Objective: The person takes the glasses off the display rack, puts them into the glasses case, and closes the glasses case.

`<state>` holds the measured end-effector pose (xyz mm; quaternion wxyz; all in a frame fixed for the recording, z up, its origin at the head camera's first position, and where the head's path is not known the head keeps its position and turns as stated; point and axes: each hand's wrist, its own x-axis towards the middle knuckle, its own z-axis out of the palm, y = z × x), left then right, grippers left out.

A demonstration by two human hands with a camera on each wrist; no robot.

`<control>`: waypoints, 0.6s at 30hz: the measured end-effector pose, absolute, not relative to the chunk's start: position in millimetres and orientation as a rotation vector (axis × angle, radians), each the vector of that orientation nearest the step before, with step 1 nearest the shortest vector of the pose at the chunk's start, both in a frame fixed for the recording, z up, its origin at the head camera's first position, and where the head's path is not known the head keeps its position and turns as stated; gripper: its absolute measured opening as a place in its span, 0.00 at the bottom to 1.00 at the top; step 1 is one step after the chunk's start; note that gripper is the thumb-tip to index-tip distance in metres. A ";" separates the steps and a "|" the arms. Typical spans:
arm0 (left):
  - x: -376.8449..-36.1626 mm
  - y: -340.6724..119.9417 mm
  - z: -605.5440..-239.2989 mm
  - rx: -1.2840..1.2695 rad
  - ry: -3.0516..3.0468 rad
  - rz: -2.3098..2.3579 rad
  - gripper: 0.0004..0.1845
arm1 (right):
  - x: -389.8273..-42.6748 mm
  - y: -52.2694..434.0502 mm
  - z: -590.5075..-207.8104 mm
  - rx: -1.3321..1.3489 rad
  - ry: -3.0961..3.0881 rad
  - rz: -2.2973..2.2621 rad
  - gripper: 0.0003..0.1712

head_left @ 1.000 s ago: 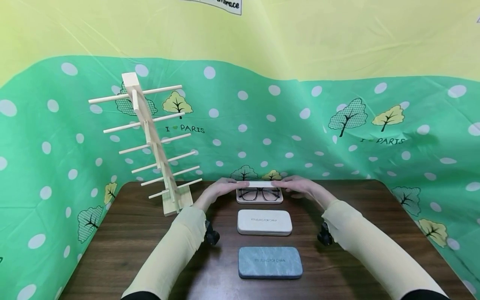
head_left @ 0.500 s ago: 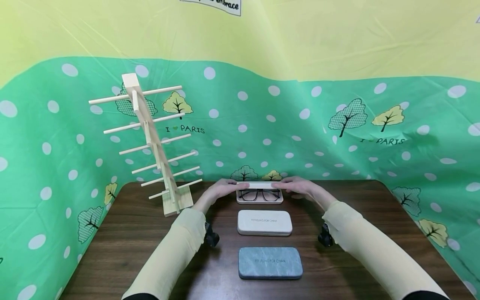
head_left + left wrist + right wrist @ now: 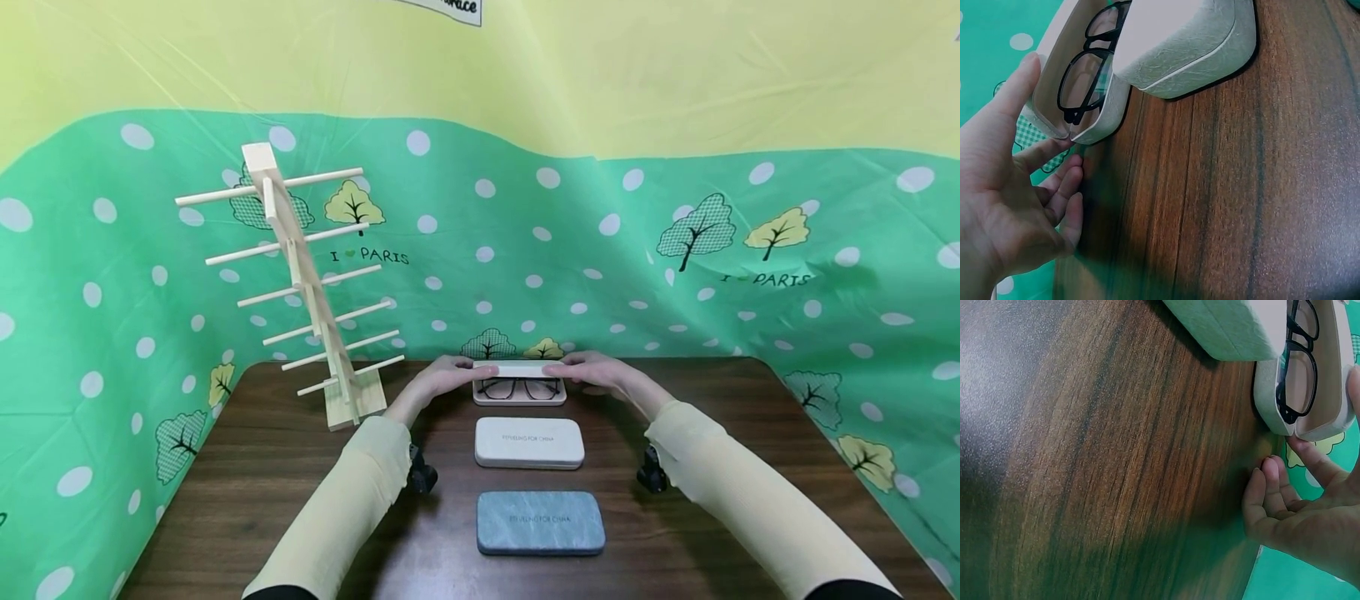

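At the far edge of the table a white glasses case (image 3: 520, 402) stands with its lid (image 3: 519, 369) raised. Inside it lie black-framed eyeglasses (image 3: 1102, 46). My left hand (image 3: 447, 375) pinches the lid's left end, thumb at its front edge and index finger behind the hinge. The right hand (image 3: 600, 372) has the same grip at the opposite end, its thumb at the lid's edge (image 3: 1346, 394). The other fingers of both hands curl loosely beside the case. A closed white glasses case (image 3: 528, 452) sits just in front, and a closed blue one (image 3: 540, 527) lies nearest.
On the left of the dark wooden table (image 3: 247, 500) stands a pale wooden rack (image 3: 318, 312) with several pegs to each side, close to the left forearm. A patterned green and yellow cloth (image 3: 585, 242) hangs behind the table and down both sides.
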<state>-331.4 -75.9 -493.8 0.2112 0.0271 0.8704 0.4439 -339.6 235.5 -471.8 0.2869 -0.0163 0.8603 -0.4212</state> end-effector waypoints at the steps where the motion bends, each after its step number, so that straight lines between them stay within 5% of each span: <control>1: -331.6 -76.0 -494.2 0.077 2.419 1.233 0.53 | -339.5 235.4 -471.6 -0.044 2.300 -1.126 0.49; 18: -332.9 -76.8 -495.9 0.158 2.500 1.157 0.43 | -338.5 234.8 -473.9 -0.026 2.330 -1.109 0.47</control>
